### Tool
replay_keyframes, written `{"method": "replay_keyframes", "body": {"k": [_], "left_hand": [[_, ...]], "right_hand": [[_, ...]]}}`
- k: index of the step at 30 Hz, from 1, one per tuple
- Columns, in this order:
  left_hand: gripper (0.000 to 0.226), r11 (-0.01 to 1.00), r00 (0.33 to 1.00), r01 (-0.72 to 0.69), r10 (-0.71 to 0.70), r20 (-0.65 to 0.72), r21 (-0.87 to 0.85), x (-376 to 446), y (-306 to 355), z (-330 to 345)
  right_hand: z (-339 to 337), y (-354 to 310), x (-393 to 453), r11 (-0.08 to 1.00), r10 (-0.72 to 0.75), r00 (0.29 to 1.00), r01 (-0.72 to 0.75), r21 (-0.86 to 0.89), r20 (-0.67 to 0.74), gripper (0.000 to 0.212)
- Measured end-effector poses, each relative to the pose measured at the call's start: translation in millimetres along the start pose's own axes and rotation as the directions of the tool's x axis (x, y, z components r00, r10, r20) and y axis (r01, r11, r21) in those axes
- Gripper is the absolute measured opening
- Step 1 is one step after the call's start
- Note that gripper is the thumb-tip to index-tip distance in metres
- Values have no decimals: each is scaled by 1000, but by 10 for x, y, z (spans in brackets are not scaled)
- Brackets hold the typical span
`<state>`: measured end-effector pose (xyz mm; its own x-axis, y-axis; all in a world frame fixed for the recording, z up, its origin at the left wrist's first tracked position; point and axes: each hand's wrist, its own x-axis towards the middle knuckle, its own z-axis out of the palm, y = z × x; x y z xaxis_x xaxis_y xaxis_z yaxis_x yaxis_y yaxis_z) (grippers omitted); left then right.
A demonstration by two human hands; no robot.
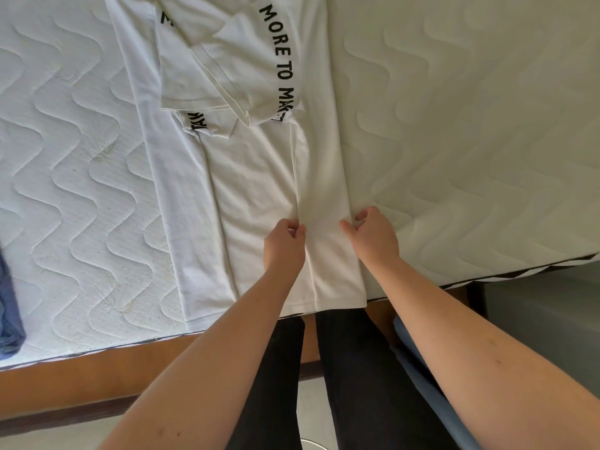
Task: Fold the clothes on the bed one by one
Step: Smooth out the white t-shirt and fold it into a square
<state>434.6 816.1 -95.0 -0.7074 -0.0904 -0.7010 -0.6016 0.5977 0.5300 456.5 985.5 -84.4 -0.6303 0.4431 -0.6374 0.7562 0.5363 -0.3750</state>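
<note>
Both hands, L (285, 241) & R (373, 235), seemingly pinch white tee (259, 190) near mattress (470, 141) edge.

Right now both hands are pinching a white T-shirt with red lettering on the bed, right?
Not quite: the lettering is black, not red. The head view shows the left hand and right hand both pinching the white T-shirt on the bed.

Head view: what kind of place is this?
Probably a bedroom at home: a bare white quilted mattress on a brown wooden bed frame, with a white printed T-shirt spread on it and both hands pinching its lower part.
</note>
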Motion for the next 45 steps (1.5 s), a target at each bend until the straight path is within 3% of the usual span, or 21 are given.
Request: {"method": "replay_keyframes", "body": {"k": [2, 6, 10, 12, 16, 20, 23, 27, 30, 32, 35, 38, 42, 45], "left_hand": [[17, 1000, 1000, 8, -8, 19, 0, -30, -57, 5], [13, 994, 982, -54, 35, 183, 97, -121, -155, 53], [15, 997, 992, -36, 29, 119, 63, -193, -268, 36], [15, 999, 988, -6, 0, 155, 37, -233, -306, 21], [17, 973, 959, -68, 2, 284, 223, -320, -413, 34], [27, 968, 950, -11, -68, 304, 249, -467, -530, 94], [20, 944, 937, -50, -69, 341, 327, -550, -569, 122], [25, 908, 888, -81, -122, 444, 411, -576, -526, 104], [40, 797, 920, -158, -95, 380, 583, -562, -438, 35], [42, 835, 962, -147, -4, 274, 530, -495, -383, -37], [25, 957, 986, -144, 116, 122, 252, -284, -209, -167], [26, 984, 986, -168, 168, 12, 60, 104, 153, -271], [37, 985, 984, -175, 174, -48, -15, 624, 706, -345], [38, 989, 989, -148, 148, -28, -9, 920, 1062, -365]], "right_hand": [[-4, -11, 2, 999, -24, 999, 24, -33, 22, 35], [-13, 78, -95, 995, -25, 991, 38, -96, 134, 35], [24, 199, -242, 1000, 1, 984, 3, -21, 178, 35], [57, 267, -323, 1000, 15, 973, -19, 14, 231, 36], [94, 396, -456, 997, 51, 958, -65, 38, 284, 40], [89, 459, -589, 995, -21, 981, 38, -90, 190, 30], [80, 492, -698, 990, -16, 990, 36, -139, 142, 30], [51, 447, -724, 961, 50, 968, 21, -277, 247, 32], [-16, 393, -643, 880, 72, 960, 67, -471, 271, 24], [-47, 325, -556, 893, 43, 966, 77, -444, 254, 26], [-75, 161, -374, 977, -80, 985, 108, -185, 151, 30], [-126, -87, -86, 990, -136, 991, 136, -20, 19, 41], [-185, -453, 343, 985, -159, 986, 162, 65, -45, 47], [-198, -664, 603, 983, -127, 991, 130, 132, -36, 39]]}}
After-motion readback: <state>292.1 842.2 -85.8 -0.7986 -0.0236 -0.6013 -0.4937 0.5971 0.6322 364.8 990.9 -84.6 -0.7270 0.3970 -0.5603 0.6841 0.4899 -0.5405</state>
